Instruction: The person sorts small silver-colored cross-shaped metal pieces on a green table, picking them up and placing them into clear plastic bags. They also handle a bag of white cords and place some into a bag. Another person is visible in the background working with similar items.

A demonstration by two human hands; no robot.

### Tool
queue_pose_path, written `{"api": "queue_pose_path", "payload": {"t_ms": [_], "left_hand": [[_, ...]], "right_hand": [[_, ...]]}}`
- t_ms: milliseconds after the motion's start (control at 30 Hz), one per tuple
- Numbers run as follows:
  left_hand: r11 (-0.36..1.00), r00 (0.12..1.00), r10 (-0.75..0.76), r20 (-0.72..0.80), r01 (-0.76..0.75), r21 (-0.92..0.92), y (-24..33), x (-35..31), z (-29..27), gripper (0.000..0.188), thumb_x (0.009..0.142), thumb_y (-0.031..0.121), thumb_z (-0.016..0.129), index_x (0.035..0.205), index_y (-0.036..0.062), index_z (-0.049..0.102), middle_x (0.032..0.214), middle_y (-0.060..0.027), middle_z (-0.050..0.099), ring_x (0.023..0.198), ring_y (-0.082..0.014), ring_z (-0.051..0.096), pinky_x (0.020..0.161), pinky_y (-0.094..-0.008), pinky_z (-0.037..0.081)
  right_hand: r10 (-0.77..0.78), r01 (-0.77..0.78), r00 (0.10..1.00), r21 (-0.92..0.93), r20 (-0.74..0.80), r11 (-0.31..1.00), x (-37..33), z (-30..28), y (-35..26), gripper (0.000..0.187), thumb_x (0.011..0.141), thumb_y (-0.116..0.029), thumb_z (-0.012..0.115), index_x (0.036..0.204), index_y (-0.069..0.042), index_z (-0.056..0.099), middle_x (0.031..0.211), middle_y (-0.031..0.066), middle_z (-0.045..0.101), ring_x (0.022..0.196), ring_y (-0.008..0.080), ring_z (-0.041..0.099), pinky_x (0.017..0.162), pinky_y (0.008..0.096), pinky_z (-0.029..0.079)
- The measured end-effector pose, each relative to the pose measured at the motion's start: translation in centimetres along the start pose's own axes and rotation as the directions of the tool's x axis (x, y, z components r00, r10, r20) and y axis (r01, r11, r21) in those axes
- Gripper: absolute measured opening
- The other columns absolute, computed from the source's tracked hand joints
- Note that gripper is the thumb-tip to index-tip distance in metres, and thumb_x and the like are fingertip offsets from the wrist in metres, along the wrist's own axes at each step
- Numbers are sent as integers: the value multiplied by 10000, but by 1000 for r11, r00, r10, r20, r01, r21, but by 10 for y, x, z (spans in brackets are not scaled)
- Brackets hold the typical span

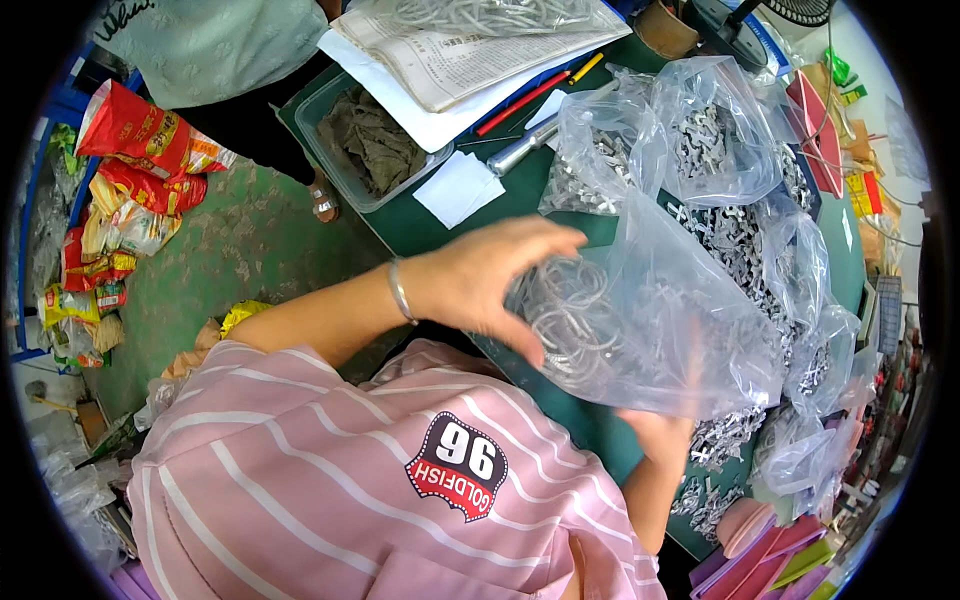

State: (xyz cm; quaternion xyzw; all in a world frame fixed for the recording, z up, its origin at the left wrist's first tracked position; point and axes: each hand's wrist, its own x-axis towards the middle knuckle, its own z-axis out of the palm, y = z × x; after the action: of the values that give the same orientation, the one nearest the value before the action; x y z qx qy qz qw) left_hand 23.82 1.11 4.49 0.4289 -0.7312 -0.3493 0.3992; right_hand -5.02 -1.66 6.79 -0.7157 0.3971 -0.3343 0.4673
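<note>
A clear plastic bag [690,300] spreads across the table's front, with a bundle of pale, translucent loops [570,320] at its left end. Round that bundle my left hand [490,285] curves, thumb and fingers wide apart; whether it presses on the loops I cannot tell. My right hand [655,430] is at the bag's lower edge, its blurred fingers partly behind the plastic. Behind and beneath the bag lie many small silver-grey metal pieces [735,235], some loose, some in another clear bag [715,130].
A plastic tub [325,160] with dark cloth stands at the table's left edge. Beside it are newspapers [450,65], a red pen [520,105], a white paper slip [455,190] and a metal-handled tool [520,150]. Another person [220,50] stands at far left, near red packages [140,135].
</note>
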Motion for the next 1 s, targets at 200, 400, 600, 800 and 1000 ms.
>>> {"api": "queue_pose_path", "payload": {"t_ms": [200,400,600,800,1000], "left_hand": [[979,1000,-20,-9,21,203,3,0,28,985,504,450,854,1247,-23,412,1139,-197,481,1098,-353,474,985,-448,341],[998,950,54,-308,-46,33,9,-7,24,955,558,394,872,1266,-34,396,1179,-204,459,1075,-373,486,917,-406,419],[985,860,112,-498,-30,170,13,-4,-5,839,626,263,850,1288,-20,419,1167,-179,545,1077,-327,539,939,-373,422],[989,837,-70,-543,131,74,-6,-14,5,655,721,127,792,1257,-42,455,1212,-164,542,1109,-256,539,955,-331,413],[978,812,-107,-574,189,85,-10,0,5,225,802,155,716,920,-11,618,915,-139,609,825,-274,592,755,-319,461]], "right_hand": [[-71,95,988,-179,140,979,20,39,1,345,858,-146,629,1149,25,565,1156,135,593,1010,226,574,914,365,436],[-184,249,963,389,-197,887,36,50,-6,188,940,-120,556,1056,24,594,1043,122,647,934,185,604,856,330,462],[-169,214,976,456,-138,864,84,75,10,208,950,-136,549,1089,13,588,1026,90,642,899,133,585,834,282,454],[-63,80,996,357,-58,931,100,73,-12,190,830,13,644,1004,-4,571,1003,48,580,984,130,545,894,273,434],[-634,716,695,246,-340,653,43,-49,-117,238,867,-108,485,1022,64,543,1050,145,602,988,229,584,913,355,468]]}}
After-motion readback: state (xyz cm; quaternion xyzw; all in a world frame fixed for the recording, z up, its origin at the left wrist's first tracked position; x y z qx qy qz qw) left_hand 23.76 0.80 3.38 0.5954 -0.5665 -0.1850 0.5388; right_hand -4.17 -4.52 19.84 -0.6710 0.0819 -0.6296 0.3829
